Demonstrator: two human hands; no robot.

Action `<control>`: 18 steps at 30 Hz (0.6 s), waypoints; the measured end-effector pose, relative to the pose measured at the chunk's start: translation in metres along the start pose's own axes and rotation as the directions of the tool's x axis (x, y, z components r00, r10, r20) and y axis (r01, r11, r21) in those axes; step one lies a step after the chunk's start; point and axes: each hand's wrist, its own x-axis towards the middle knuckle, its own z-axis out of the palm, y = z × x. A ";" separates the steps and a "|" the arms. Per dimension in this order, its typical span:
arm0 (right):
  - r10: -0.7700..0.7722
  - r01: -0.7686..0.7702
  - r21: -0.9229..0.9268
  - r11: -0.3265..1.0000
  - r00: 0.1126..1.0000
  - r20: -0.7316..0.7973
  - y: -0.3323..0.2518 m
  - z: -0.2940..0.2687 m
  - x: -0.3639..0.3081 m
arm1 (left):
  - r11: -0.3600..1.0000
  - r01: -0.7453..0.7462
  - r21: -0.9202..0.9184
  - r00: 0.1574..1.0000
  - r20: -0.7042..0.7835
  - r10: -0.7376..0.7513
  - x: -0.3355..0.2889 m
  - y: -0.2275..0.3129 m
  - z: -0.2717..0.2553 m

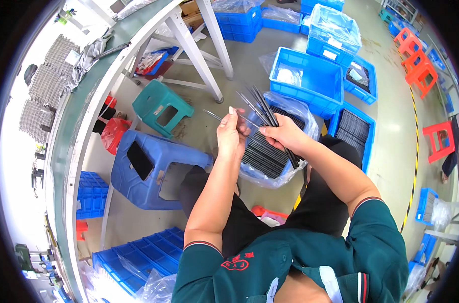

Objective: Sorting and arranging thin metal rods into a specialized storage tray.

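Observation:
My left hand (230,134) is closed in a pinch on a thin silver rod (212,115), which sticks out on both sides of the fingers. The rod's right end reaches toward my right hand (285,133). That hand is wrapped round a bundle of thin black rods (262,105), held at a slant with their upper ends fanned out and blurred. Under both hands, a container lined with clear plastic film (310,123) stands between my knees. Many more black rods (266,160) lie side by side in it, partly hidden by my right hand and the bundle.
An open blue crate (335,83) stands beyond the lined container, and another blue crate (369,121) with dark rods is to its right. At my left are a blue stool (126,184) bearing a phone (139,160), a green stool (151,96) and a long workbench (95,83).

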 end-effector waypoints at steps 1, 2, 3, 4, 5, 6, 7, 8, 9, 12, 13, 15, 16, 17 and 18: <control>0.001 -0.001 0.002 1.000 1.000 -0.001 -0.001 0.001 0.000 | 1.000 0.002 0.001 1.000 0.000 -0.002 0.000 0.001 -0.001; -0.010 0.010 0.019 1.000 1.000 0.002 -0.002 0.003 0.000 | 1.000 -0.019 0.014 0.999 0.031 0.018 0.000 0.004 -0.003; -0.022 0.022 0.036 0.999 1.000 0.005 -0.003 0.004 -0.001 | 0.999 -0.040 0.026 0.997 0.062 0.039 0.000 0.005 -0.003; -0.022 0.022 0.037 0.999 1.000 0.003 -0.004 0.003 -0.002 | 0.999 -0.048 0.010 0.997 0.057 0.047 -0.002 0.006 0.001; 0.020 -0.025 0.129 0.991 0.999 0.037 -0.005 0.002 -0.003 | 0.999 -0.046 0.010 0.997 0.059 0.046 -0.003 0.006 0.003; 0.058 -0.073 0.220 0.973 0.995 0.076 -0.006 0.002 -0.004 | 0.998 -0.060 0.017 0.996 0.064 0.058 -0.005 0.006 0.005; 0.057 -0.073 0.220 0.973 0.995 0.075 -0.005 0.001 -0.004 | 0.997 -0.075 0.024 0.995 0.067 0.073 -0.006 0.006 0.006; 0.083 -0.109 0.285 0.952 0.991 0.104 -0.005 0.001 -0.004 | 0.997 -0.074 0.025 0.995 0.068 0.073 -0.006 0.003 0.006; 0.105 -0.146 0.348 0.926 0.985 0.134 -0.005 0.001 -0.003 | 0.991 -0.101 0.086 0.990 0.103 0.092 -0.005 -0.002 0.005; 0.049 -0.061 0.388 0.920 0.998 0.042 -0.006 0.006 0.001 | 0.973 -0.059 0.225 0.995 0.097 0.038 -0.013 -0.028 0.008; 0.043 -0.044 0.373 0.927 0.999 0.012 -0.007 0.006 0.002 | 0.987 -0.036 0.159 0.995 0.096 0.021 -0.015 -0.031 0.011; 0.006 -0.008 0.364 0.932 1.000 0.007 -0.003 0.008 0.006 | 0.983 -0.084 0.163 0.989 0.138 0.061 -0.007 -0.032 0.006; 0.002 -0.003 0.284 0.959 1.000 0.005 -0.002 0.006 0.010 | 0.984 -0.084 0.160 0.992 0.104 0.068 -0.008 -0.030 0.011; -0.013 0.030 0.252 0.967 0.997 -0.070 0.001 0.007 0.013 | 0.992 -0.053 0.112 0.992 0.118 0.040 -0.006 -0.026 0.009; -0.030 0.061 0.218 0.974 0.989 -0.144 0.003 0.007 0.014 | 0.998 -0.021 0.066 0.991 0.134 0.012 -0.004 -0.020 0.007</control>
